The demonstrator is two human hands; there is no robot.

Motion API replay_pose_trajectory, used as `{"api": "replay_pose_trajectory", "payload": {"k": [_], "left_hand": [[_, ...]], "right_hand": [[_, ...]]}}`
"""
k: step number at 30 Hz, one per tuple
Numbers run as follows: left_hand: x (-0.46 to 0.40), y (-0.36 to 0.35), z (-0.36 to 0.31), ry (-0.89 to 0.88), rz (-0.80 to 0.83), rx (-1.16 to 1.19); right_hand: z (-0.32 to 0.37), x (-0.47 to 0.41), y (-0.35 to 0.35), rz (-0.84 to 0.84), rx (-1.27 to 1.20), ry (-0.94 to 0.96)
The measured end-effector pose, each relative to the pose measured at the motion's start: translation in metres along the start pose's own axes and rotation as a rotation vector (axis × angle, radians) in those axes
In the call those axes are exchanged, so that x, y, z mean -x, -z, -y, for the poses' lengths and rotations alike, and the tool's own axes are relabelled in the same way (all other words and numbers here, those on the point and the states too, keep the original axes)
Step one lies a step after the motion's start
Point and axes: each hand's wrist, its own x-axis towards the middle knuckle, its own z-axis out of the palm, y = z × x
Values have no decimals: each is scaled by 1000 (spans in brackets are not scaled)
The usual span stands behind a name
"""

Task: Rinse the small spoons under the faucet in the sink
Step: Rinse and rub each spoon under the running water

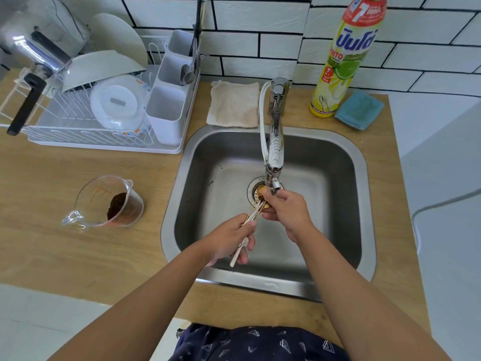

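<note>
Dark patterned cloth (257,342) at the waist sits closest to cam, w/ both bare forearms reaching out over the brushed steel sink (361,162).

Left hand (229,241) is curled round the handle ends of a bundle of small spoons w/ thin gold-tone stems and pale cream handles (253,213); one cream handle pokes out below its palm. Right hand (286,207) pinches the bowl end of the same bundle, just under the tip of the chrome faucet w/ white patterned body (274,149). Spoons run diagonally between the two hands, above the round drain strainer (256,194) just beyond the right hand. Can't tell if water is flowing.

Risks, as I judge them:
- Stems are thin and probably wet; a loose hold and one could slide out of the bundle, dropping straight onto the drain.
- Bowls bunched together, so residue between them may not get rinsed unless fanned out.
- Bowls close to the nozzle could throw spray toward the wooden bench (78,251) left of the left hand, where a clear measuring jug w/ brown powder (109,204) stands.
</note>
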Motion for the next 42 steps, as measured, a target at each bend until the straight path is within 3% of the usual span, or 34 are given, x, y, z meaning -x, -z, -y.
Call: {"api": "replay_pose_trajectory", "payload": {"k": [6,13,19,25,32,38,42], "left_hand": [[5,4,-3,-13,-39,94],[6,-7,-3,-27,-66,153],[5,-9,-6,-19,-71,145],[5,-7,-9,-22,-17,218],[5,-1,-4,-28,-23,223],[3,-4,0,-11,-22,306],[2,-2,-2,8,11,363]], "right_hand": [[-3,4,3,192,-293,-28],[-3,3,-3,52,-160,-17],[-6,5,1,68,-224,24],[-7,3,-3,-79,-49,110],[-6,-1,-1,68,-37,24],[-4,-2,-3,-76,33,58],[-5,0,-5,-1,-15,79]]}}
